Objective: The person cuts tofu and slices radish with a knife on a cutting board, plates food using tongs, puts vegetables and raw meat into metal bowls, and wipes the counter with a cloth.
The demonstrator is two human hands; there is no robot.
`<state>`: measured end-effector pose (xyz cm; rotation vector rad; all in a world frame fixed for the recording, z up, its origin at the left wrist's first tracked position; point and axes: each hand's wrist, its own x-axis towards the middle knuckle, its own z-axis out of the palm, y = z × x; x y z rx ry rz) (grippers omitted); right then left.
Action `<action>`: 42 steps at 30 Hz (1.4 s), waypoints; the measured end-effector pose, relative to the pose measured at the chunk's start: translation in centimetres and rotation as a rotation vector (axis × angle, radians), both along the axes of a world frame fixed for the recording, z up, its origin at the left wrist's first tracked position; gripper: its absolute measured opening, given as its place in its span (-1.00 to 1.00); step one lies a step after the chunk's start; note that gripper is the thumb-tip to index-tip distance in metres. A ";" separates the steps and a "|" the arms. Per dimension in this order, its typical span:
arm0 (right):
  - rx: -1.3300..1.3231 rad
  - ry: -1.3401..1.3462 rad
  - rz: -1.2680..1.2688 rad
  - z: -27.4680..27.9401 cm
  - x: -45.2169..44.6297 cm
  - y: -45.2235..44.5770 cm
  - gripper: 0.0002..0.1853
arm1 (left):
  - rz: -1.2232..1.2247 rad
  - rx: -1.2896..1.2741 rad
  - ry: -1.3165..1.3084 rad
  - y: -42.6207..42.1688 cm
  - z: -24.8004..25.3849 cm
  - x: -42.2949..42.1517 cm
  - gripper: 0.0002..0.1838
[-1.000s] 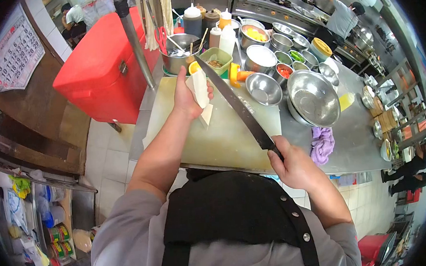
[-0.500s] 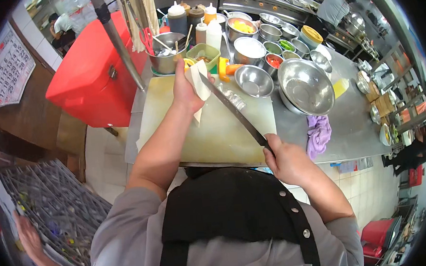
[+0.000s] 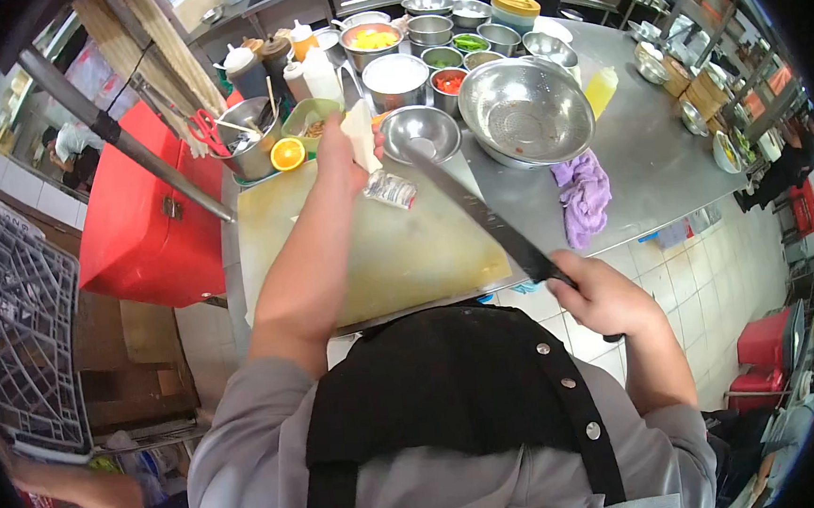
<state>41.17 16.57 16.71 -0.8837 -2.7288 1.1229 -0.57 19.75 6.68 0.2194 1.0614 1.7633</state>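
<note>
My right hand point(image 3: 608, 295) is closed round the handle of a long kitchen knife point(image 3: 485, 218). The blade slants up and left across the cutting board point(image 3: 379, 265), its tip by the small steel bowl point(image 3: 422, 135). At the board's far side, my left hand point(image 3: 336, 160) grips a folded cream-white sheet point(image 3: 359, 135), which looks like paper or cloth; some of its fingers are hidden behind it. The blade and the sheet are apart. Just below that hand lies a crumpled clear packet point(image 3: 390, 189). Left of it, an orange half point(image 3: 288, 154) shows its cut face.
Squeeze bottles point(image 3: 321, 71), a pot of utensils point(image 3: 250, 138) and several steel food tubs point(image 3: 397, 82) line the back. A large steel bowl point(image 3: 526, 109) and purple cloth point(image 3: 584, 199) are rightward. A red cooler point(image 3: 131, 221) stands left; another person's arm point(image 3: 74, 490) is near a grey crate point(image 3: 19, 309).
The view has shifted. The knife has come away from the white sheet, my right hand moving right and lower. The grey crate at the left now appears higher and more upright.
</note>
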 end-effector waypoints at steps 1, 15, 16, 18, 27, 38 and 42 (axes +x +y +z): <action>-0.057 -0.002 -0.073 0.0 1.6 -0.1 -0.78 | -0.034 0.010 0.037 1.5 -0.7 -0.2 -0.49; -0.370 0.113 -0.411 -2.1 7.1 -1.6 -0.83 | -0.221 -0.373 1.172 8.9 -0.1 2.0 -0.49; -0.350 0.116 -0.402 -2.7 7.2 -1.5 -0.83 | -0.237 -0.378 1.272 8.7 -0.1 1.8 -0.42; -0.302 0.114 -0.372 -4.0 7.4 -1.1 -0.82 | -0.216 -0.331 1.388 9.9 -1.4 -0.1 -0.42; -0.420 0.104 -0.350 -3.4 5.7 -0.7 -0.82 | -0.371 -0.615 1.615 -4.4 2.2 -3.6 -0.58; -0.409 0.050 -0.188 -3.0 1.4 0.2 -0.80 | -0.208 -1.039 1.380 -16.3 -2.3 -2.1 -0.33; -0.377 0.000 -0.119 -2.7 -0.2 0.4 -0.87 | -0.061 -0.957 1.548 -15.0 -3.9 -0.1 -0.38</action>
